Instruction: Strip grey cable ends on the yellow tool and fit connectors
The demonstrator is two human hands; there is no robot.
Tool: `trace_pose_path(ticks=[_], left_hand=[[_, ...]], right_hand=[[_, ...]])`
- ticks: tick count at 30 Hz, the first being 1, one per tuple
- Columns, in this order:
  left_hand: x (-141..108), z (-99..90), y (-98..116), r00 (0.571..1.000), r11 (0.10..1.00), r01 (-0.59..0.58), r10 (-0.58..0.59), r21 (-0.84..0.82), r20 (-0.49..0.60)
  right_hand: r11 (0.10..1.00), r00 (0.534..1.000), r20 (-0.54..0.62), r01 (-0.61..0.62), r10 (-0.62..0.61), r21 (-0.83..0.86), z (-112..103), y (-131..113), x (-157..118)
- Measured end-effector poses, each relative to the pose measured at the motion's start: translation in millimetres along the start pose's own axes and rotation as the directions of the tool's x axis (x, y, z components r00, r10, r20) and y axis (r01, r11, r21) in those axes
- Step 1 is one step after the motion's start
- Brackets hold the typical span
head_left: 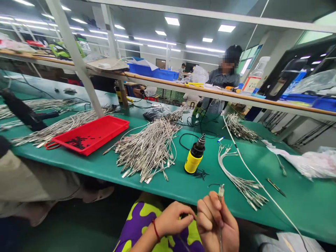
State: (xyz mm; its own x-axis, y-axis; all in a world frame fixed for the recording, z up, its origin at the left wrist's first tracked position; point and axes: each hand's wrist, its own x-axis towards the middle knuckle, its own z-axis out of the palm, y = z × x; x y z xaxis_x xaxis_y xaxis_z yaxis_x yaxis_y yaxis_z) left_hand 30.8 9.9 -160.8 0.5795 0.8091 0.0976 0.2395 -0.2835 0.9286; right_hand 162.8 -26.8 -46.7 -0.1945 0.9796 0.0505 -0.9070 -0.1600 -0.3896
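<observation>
A slim grey-white cable (pixel 220 239) w/ a pale, boxy connector (pixel 221 190) points tip-up in a worker's right hand (pixel 214 218) at the near edge of a green-topped table (pixel 301 206); thumb & forefinger pinch it just below the connector, other fingers curled. The left hand (pixel 174 217), w/ a red cord bracelet (pixel 155 229) at the wrist, is just beside it, thumb & forefinger tips close together; can't tell if anything is btwn them.

Beyond, a yellow-and-black hot-air gun (pixel 193 162) stands nozzle-up, short thin black tubes (pixel 201 174) at its base. To its R, a small fanned bundle of white cables (pixel 231 175) lies near a slim, pointed metallic tool (pixel 275 187), w/ a long white cable (pixel 252 171) running diagonally btwn them. L of the gun: a large heap of grey-white cables (pixel 149 147), then a shallow red plastic tray (pixel 112 124) w/ small black pieces (pixel 77 141) in it.

Bkgd: a wood-edged shelf (pixel 162 82) bears a blue plastic bin (pixel 168 75) & a clear labelled bottle (pixel 256 75); a co-worker in a dark grey-blue shirt (pixel 225 79) is on the far side.
</observation>
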Motion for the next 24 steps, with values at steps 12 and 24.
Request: trace_pose_path(ticks=[12, 24], left_hand=[[-42, -40.1, 111, 0.883, 0.925, -0.207, 0.036, -0.319, -0.468], [-43, -34.9, 106, 0.888, 0.91, -0.206, 0.019, -0.36, -0.459]], right_hand=[[0.949, 0.962, 0.094, -0.27, 0.258, 0.163, -2, 40, -31], [0.995, 0.994, -0.077, -0.085, 0.08, -0.06, -1, 37, -28]])
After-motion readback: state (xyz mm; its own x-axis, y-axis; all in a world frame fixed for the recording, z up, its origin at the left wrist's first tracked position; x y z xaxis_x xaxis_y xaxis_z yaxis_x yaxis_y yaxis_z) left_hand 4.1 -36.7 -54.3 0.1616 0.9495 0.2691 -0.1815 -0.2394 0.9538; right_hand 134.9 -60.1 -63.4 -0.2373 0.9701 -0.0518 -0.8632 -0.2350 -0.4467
